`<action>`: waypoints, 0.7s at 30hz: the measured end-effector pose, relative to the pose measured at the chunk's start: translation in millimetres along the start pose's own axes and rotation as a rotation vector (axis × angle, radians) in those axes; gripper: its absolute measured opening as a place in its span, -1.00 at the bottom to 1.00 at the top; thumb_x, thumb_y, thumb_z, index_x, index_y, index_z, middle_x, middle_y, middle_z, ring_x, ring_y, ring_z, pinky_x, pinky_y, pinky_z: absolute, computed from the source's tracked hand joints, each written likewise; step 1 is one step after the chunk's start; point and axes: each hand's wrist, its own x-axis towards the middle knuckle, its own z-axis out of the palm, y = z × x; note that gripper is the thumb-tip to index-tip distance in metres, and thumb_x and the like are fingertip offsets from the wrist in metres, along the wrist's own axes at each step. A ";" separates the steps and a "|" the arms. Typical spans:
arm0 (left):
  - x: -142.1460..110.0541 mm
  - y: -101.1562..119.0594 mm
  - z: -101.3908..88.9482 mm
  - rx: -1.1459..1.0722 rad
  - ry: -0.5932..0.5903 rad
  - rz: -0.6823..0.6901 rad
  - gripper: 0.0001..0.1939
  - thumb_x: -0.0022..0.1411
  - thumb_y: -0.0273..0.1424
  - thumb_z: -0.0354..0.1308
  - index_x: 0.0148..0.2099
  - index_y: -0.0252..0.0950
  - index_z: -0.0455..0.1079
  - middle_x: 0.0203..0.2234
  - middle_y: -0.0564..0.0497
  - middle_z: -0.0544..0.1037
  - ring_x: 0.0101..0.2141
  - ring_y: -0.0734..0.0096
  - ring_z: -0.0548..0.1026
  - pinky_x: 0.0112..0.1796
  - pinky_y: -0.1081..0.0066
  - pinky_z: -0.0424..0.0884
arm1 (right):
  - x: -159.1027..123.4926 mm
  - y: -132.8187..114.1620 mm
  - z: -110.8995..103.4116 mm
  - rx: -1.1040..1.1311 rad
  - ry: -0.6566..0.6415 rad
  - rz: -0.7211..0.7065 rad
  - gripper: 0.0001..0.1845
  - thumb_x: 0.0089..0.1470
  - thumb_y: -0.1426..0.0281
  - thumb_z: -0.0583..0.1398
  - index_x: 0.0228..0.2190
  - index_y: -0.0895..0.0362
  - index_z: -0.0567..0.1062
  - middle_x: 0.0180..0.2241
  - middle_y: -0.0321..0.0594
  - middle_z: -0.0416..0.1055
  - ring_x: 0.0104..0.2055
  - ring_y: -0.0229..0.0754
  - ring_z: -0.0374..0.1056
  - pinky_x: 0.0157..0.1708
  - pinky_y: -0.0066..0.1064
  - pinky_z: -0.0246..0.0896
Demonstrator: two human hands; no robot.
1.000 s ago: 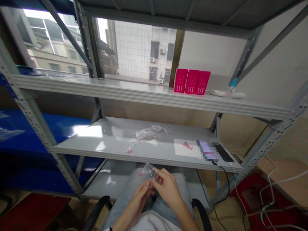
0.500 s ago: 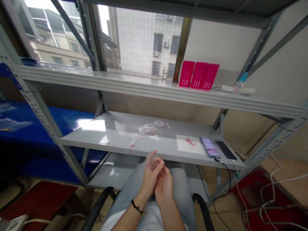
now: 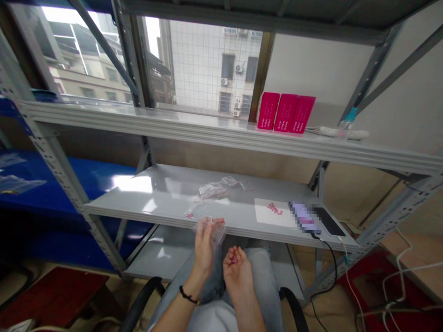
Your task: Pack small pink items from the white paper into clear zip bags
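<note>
My left hand (image 3: 204, 251) is raised at the front edge of the grey shelf (image 3: 166, 193), its fingers closed on a clear plastic bag (image 3: 218, 235). Lower and to the right, my right hand (image 3: 239, 274) is turned palm up with curled fingers. Small pink pieces (image 3: 234, 259) show at those fingertips; their exact kind is too small to make out. Just beyond my left hand, another clear bag (image 3: 197, 210) with something pinkish inside lies on the shelf. Farther back is a loose pile of clear bags (image 3: 212, 189).
On the shelf's right, a white sheet (image 3: 262, 216) carries several small pink pieces (image 3: 274, 208), beside a phone (image 3: 304, 217) with a cable. Pink boxes (image 3: 268, 110) and a blue-capped bottle (image 3: 347, 123) stand on the upper shelf (image 3: 207, 129). Chair armrests (image 3: 292, 299) flank my legs.
My hands, together before, have moved apart. The left has gone up and left with the plastic bag; the right has stayed low, turned upward, and pink pieces now show in its fingers.
</note>
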 end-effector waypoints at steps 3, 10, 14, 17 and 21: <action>67.7 27.2 -11.5 0.389 0.157 0.176 -0.58 0.23 -0.05 0.08 -0.23 -0.33 0.47 -0.24 -0.11 0.63 -0.16 0.25 0.56 -0.13 0.33 0.46 | 13.9 -61.8 -13.4 -0.041 0.049 -0.104 -0.59 0.13 0.28 0.21 -0.61 0.03 0.13 -0.69 -0.55 -0.02 -0.72 -0.38 -0.07 -0.71 -0.54 -0.03; 216.0 62.9 -42.5 0.912 0.181 0.115 -0.78 -0.01 -0.26 0.13 -0.48 -0.31 0.46 -0.40 -0.17 0.64 -0.22 0.04 0.55 -0.20 0.24 0.44 | 107.9 -204.6 -9.7 -1.520 0.373 -0.676 -0.54 0.28 0.13 0.02 -0.60 0.06 0.24 -0.61 -0.27 0.31 -0.52 -0.23 0.23 -0.47 -0.42 0.11; 235.3 67.0 -57.9 1.139 0.146 0.128 -0.72 -0.07 -0.26 0.23 -0.36 -0.38 0.53 -0.30 -0.32 0.64 -0.11 -0.19 0.54 -0.09 0.11 0.40 | 151.0 -219.9 -9.1 -1.847 0.287 -0.652 -0.69 0.22 0.29 0.14 -0.52 0.16 0.45 -0.38 0.00 0.53 -0.29 -0.11 0.41 -0.21 -0.38 0.18; 227.2 67.5 -70.0 1.265 0.120 0.220 -0.50 0.02 -0.22 0.20 -0.08 -0.51 0.51 -0.03 -0.47 0.55 0.07 -0.28 0.43 0.07 0.02 0.29 | 164.1 -214.9 -17.2 -2.045 0.235 -0.624 -0.71 0.24 0.38 0.09 -0.43 0.22 0.53 -0.28 0.09 0.56 -0.19 -0.05 0.45 -0.10 -0.35 0.18; 183.8 60.6 -84.1 1.367 -0.090 0.306 -0.53 0.17 -0.14 0.14 -0.01 -0.37 0.53 -0.03 -0.26 0.59 0.01 -0.06 0.50 0.07 0.16 0.33 | 168.2 -207.5 -27.4 -2.206 0.182 -0.613 -0.65 0.28 0.41 0.02 -0.34 0.28 0.57 -0.24 0.15 0.55 -0.14 -0.01 0.45 -0.07 -0.32 0.19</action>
